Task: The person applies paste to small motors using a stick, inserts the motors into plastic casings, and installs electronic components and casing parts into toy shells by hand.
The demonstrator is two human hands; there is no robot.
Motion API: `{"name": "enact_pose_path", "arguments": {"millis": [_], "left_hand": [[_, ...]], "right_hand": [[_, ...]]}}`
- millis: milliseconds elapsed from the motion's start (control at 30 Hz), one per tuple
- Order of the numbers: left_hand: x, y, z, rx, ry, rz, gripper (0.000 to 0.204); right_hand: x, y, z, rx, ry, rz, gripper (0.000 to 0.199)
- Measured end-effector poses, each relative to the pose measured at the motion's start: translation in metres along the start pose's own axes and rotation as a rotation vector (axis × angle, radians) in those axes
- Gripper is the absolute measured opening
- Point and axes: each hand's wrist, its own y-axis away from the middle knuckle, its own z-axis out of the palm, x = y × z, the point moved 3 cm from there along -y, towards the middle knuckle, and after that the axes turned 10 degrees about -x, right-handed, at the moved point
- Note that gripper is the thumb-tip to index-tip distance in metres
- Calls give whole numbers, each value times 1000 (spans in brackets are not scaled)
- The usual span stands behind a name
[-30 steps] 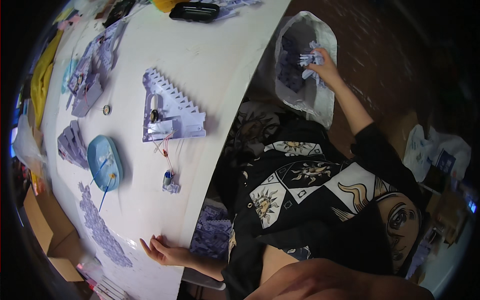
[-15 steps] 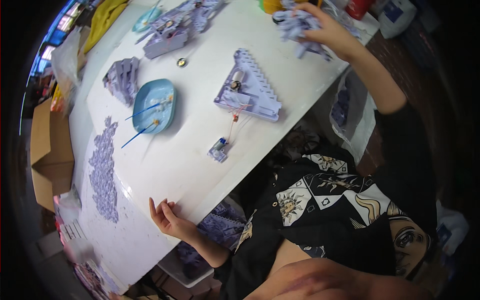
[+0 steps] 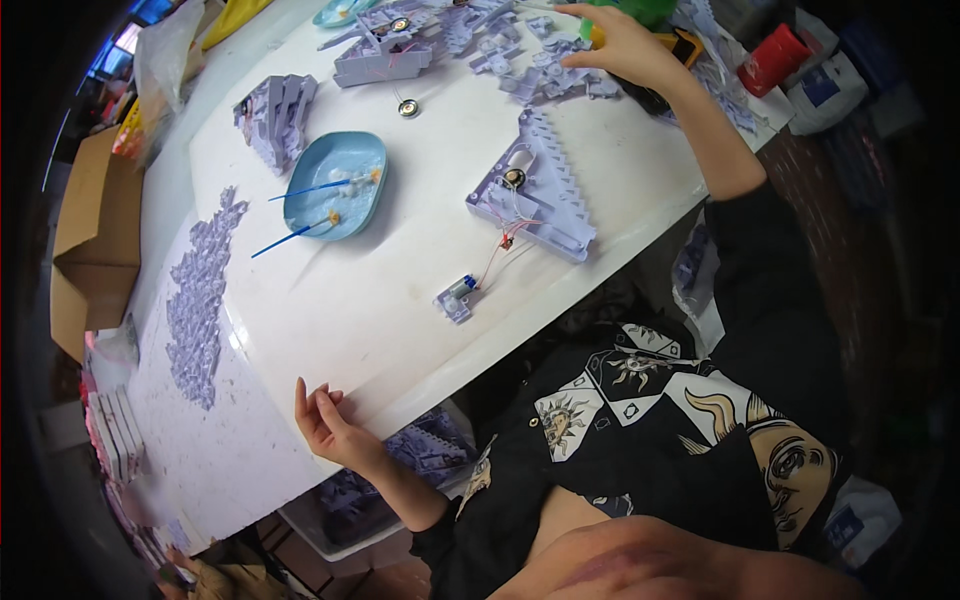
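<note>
The person's right hand [image 3: 625, 45] is stretched out to the far side of the white bench [image 3: 330, 310], its fingers spread loosely and lying flat on a scatter of small lilac plastic parts [image 3: 545, 75]; I cannot tell whether any piece is actually pinched under the grip. The parts lie directly beneath and just left of those fingers. The left hand [image 3: 325, 425] rests at the near edge of the bench, fingers half curled and holding nothing. Between the two hands sits a lilac stepped housing [image 3: 535, 190] with thin wires running to a small motor unit [image 3: 458, 295] closer to the person. To the left of it is a light blue dish [image 3: 335, 185] with two blue sticks lying across it. A red cup [image 3: 775, 58] stands beyond the right forearm.
</note>
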Motion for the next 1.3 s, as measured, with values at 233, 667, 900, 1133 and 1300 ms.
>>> {"name": "enact_pose_path", "arguments": {"millis": [233, 667, 900, 1133, 1300], "left_hand": [[6, -7, 12, 17, 2, -38, 30], [34, 2, 37, -30, -288, 197, 33], [69, 39, 120, -676, -155, 472, 48], [56, 49, 124, -695, 115, -101, 38], [29, 11, 71, -551, -190, -52, 33]], "right_hand": [[41, 56, 23, 80, 297, 88, 25], [35, 87, 37, 205, 322, 109, 29], [-115, 160, 68, 260, -162, -354, 36], [-169, 162, 136, 161, -368, -564, 33], [-157, 159, 133, 233, -283, -561, 35]]}}
